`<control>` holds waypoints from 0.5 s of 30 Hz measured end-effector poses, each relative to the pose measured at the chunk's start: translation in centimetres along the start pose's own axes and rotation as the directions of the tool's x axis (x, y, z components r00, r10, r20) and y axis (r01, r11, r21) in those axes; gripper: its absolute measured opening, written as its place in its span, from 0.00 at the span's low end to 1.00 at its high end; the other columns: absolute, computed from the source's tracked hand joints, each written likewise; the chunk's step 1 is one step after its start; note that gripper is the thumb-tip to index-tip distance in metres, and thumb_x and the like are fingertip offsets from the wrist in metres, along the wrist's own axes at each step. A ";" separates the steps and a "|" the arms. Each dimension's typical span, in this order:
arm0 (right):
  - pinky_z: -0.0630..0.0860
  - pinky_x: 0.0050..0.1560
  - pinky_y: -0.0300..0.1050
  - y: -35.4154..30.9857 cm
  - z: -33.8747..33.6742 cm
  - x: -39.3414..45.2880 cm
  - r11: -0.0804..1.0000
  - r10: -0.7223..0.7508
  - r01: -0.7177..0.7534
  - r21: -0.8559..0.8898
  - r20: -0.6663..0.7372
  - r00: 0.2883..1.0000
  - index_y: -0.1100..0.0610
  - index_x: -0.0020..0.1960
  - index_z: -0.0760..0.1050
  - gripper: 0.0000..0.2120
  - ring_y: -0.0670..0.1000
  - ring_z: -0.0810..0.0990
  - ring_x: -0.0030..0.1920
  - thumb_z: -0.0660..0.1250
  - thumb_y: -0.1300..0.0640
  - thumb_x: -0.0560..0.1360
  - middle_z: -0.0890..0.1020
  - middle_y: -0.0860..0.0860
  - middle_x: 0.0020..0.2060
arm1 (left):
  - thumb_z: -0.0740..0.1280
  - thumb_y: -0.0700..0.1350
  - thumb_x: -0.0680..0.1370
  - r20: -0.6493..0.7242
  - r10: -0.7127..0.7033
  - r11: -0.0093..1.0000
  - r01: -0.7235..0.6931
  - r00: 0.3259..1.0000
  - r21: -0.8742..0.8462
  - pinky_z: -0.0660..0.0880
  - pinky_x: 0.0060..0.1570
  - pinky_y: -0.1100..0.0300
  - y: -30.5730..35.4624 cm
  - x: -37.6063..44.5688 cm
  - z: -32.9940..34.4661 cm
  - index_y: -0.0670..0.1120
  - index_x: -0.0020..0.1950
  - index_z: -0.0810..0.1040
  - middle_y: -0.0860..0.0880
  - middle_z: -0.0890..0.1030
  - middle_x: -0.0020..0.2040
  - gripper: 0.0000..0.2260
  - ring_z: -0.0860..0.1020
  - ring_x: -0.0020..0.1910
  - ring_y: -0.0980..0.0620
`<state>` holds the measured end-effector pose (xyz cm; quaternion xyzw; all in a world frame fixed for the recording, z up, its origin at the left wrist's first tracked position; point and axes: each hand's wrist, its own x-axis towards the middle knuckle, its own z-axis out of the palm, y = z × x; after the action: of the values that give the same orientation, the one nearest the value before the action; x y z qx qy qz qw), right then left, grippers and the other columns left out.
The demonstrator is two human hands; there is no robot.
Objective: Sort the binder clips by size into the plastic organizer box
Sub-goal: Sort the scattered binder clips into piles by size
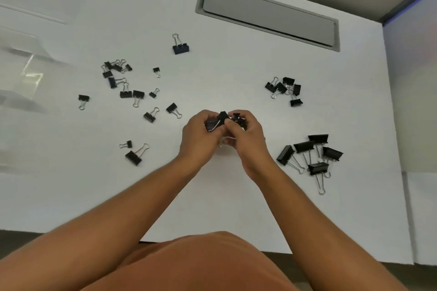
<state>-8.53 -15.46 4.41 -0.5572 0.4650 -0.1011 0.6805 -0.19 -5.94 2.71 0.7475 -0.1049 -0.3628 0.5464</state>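
On the white counter [224, 196] sorting looks partly begun: large binder clips [312, 156] grouped near right, medium clips [285, 88] gathered farther right, mixed clips [127, 87] scattered left; the clear organizer box [21, 73] at far left appears unfilled; at centre, left hand [201, 134] and right hand [246, 134] together grip several held clips [222, 118], fingers curled.

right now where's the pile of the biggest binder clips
In the head view, the pile of biggest binder clips lies on the white table, right of the right hand and nearer than a smaller pile.
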 end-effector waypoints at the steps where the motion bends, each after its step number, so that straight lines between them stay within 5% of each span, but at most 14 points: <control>1: 0.84 0.46 0.48 -0.1 -0.6 1.3 0.996 -0.040 0.037 -0.085 -0.028 0.999 0.58 0.61 0.77 0.08 0.49 0.86 0.43 0.67 0.61 0.82 0.84 0.49 0.48 | 0.77 0.48 0.76 -0.016 0.009 1.000 -0.009 1.000 0.012 0.80 0.38 0.61 0.2 1.1 0.8 0.50 0.54 0.82 0.50 0.86 0.49 0.09 0.85 0.42 0.50; 4: 0.82 0.55 0.51 -0.8 -1.6 5.5 0.912 -0.239 0.209 -0.352 -0.042 0.970 0.53 0.59 0.78 0.08 0.51 0.84 0.52 0.67 0.59 0.81 0.83 0.48 0.51 | 0.75 0.47 0.74 -0.093 0.103 0.989 -0.092 0.990 0.114 0.83 0.45 0.54 0.8 5.0 2.8 0.51 0.52 0.81 0.50 0.84 0.51 0.08 0.85 0.48 0.48; 8: 0.75 0.56 0.45 -1.0 -2.3 10.3 0.732 -0.390 0.361 -0.577 0.079 0.917 0.54 0.62 0.76 0.10 0.49 0.77 0.54 0.65 0.58 0.81 0.79 0.53 0.56 | 0.72 0.46 0.77 -0.155 0.248 0.912 -0.176 0.956 0.371 0.72 0.43 0.67 1.0 8.8 4.6 0.49 0.54 0.81 0.50 0.78 0.53 0.07 0.79 0.51 0.53; 11: 0.73 0.60 0.48 -0.1 -2.5 11.6 0.666 -0.424 0.379 -0.642 0.092 0.901 0.55 0.64 0.77 0.13 0.54 0.75 0.59 0.63 0.58 0.80 0.79 0.54 0.57 | 0.68 0.47 0.79 -0.138 0.338 0.810 -0.213 0.931 0.546 0.70 0.44 0.61 0.2 9.6 5.3 0.49 0.54 0.80 0.51 0.77 0.50 0.06 0.73 0.54 0.49; 15: 0.61 0.59 0.34 0.7 -3.4 10.7 0.690 -0.426 0.383 -0.614 0.083 0.901 0.53 0.71 0.75 0.18 0.54 0.70 0.66 0.67 0.56 0.81 0.76 0.52 0.65 | 0.69 0.51 0.81 -0.167 0.347 0.788 -0.191 0.923 0.585 0.74 0.53 0.55 -0.7 8.6 5.1 0.50 0.69 0.78 0.50 0.75 0.62 0.17 0.67 0.62 0.49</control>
<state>-5.47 -24.51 -1.62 -0.8330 0.3598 -0.1093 0.4057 2.47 -14.20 -2.30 0.8927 -0.2384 -0.1304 0.3595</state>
